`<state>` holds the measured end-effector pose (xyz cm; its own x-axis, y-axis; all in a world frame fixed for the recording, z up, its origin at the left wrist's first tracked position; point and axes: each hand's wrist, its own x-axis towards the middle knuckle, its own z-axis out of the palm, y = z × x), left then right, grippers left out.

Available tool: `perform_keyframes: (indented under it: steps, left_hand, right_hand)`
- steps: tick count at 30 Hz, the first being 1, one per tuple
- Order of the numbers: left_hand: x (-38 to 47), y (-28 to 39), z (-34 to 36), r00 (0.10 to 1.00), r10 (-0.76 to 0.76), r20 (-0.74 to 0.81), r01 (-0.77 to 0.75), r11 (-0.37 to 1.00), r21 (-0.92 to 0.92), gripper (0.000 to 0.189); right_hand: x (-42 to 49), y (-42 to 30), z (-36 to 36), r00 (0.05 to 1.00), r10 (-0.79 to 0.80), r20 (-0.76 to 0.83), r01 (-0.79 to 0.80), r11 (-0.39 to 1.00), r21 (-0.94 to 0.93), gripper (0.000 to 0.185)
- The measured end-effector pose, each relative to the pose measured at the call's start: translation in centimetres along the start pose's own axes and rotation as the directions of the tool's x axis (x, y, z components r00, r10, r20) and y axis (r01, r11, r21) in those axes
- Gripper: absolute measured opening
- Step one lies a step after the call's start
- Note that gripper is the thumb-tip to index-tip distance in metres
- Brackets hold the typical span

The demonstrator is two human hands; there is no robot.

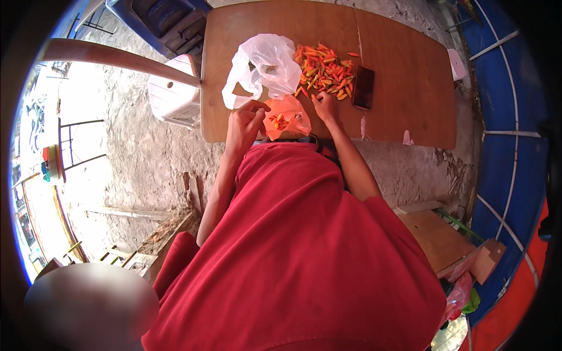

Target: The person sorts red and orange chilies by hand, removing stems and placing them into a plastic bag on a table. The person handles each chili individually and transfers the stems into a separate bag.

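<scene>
A heap of red, orange and yellowish chilli peppers (327,70) lies on the brown wooden table (408,87). At the heap's near edge, my right hand (326,106) has its fingers pinched around a small orange chilli. An orange plastic bag (298,116) rests at the table's near edge, with several chillies (279,122) in it. My left hand (246,123) is at the bag's left side, fingers bent; whether they grip anything is hidden. Just beyond it lies a crumpled white plastic bag (274,57) with its handles spread, something faintly visible inside.
A dark smartphone (363,87) lies right of the heap. A pale plastic stool (175,90) stands at the table's left side, and another pale stool (456,64) shows at the right. Dark blue plastic chairs (160,22) are at the far left. A blue tarpaulin (496,105) hangs on the right.
</scene>
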<state>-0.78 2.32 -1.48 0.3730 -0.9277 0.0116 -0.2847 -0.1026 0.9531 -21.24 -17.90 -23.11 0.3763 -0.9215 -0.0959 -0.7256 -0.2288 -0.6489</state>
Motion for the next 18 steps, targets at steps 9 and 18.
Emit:
perform_keyframes:
  steps: [9,18]
  left_hand:
    - [0.4,1.5,0.9,0.998,-0.013,0.065,0.021,0.991,-0.129,0.027]
    - [1.2,1.7,2.1,0.995,-0.006,0.097,0.007,1.000,-0.010,0.031]
  right_hand:
    - [-3.9,-9.8,-7.7,0.985,-0.008,0.171,-0.114,0.714,0.690,0.018]
    - [-8.6,-18.9,-12.4,0.917,-0.225,0.329,-0.111,0.649,0.753,0.023]
